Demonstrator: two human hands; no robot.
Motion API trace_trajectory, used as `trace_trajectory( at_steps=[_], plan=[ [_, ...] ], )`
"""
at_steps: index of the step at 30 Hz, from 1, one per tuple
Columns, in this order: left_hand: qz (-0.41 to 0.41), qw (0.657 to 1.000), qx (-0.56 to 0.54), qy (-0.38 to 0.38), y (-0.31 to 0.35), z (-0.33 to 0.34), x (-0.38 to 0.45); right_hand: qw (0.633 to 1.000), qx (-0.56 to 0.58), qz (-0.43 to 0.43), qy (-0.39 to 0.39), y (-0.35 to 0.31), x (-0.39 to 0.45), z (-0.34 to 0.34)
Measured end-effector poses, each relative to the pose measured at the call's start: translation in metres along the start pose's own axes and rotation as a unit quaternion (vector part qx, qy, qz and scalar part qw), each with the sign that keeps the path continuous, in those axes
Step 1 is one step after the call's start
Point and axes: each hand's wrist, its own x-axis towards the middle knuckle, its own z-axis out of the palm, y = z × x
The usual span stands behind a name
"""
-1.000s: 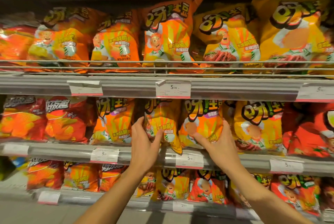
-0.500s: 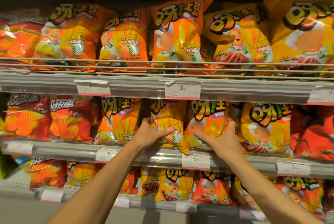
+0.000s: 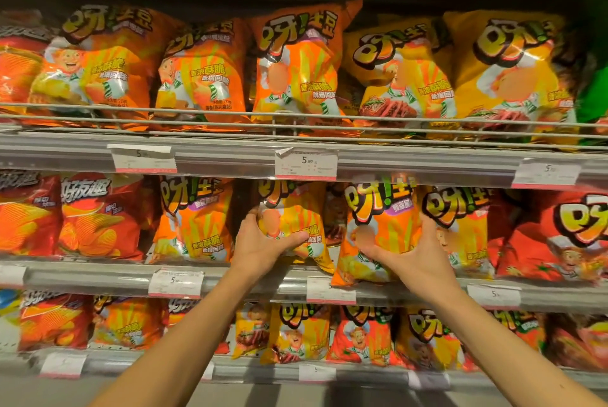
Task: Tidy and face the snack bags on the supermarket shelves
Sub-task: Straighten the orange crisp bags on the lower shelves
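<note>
While both arms reach up to the mid shelf, hands sit on two neighbouring bags.
L hand [image 3: 260, 247]: thumb curled across front of yellow-orange bag [image 3: 292, 225], fingers wrapped round its left edge; gripping it.
R hand [image 3: 416, 257]: fingers spread wide, thumb on lower front of orange bag [image 3: 378, 232], other fingers round its right edge.
Yellow-orange bag: mid shelf, centre, tilted, bottom corner hanging over shelf rail [image 3: 98, 275].
Orange bag: just right of it, bottom also over the rail.
Price tag [image 3: 330, 290]: on rail, below between the two bags.
Top shelf: row of orange & yellow bags behind wire guard [image 3: 197, 112].
Bottom shelf: more bags, blurred.
</note>
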Motion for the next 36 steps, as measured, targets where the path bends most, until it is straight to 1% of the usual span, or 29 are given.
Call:
trace_trajectory(
  at_steps=[4,9,12,16,20,23,32,36],
  plan=[
    [0.035,0.998,0.045,0.030,0.011,0.024,-0.008,0.999,0.027,0.016,-0.036,0.009,-0.016,-0.025],
    [0.098,0.990,0.086,0.049,0.018,0.065,-0.018,0.998,0.042,0.030,-0.048,0.026,-0.037,-0.054],
    [0.103,0.988,0.109,0.043,0.024,0.087,-0.021,0.996,0.057,0.043,-0.059,0.038,-0.047,-0.069],
    [0.119,0.983,0.135,0.024,0.028,0.108,-0.028,0.994,0.089,0.050,-0.027,0.051,-0.056,-0.087],
    [0.111,0.984,0.139,0.009,0.033,0.117,-0.030,0.991,0.120,0.063,0.005,0.057,-0.063,-0.100],
    [0.107,0.984,0.141,-0.010,0.035,0.120,-0.028,0.988,0.125,0.085,0.015,0.059,-0.067,-0.103],
    [0.089,0.986,0.136,-0.046,0.031,0.119,-0.032,0.986,0.134,0.099,0.005,0.045,-0.082,-0.089],
    [0.085,0.988,0.101,-0.076,0.028,0.107,-0.037,0.989,0.124,0.084,0.002,0.032,-0.087,-0.076]
  ],
)
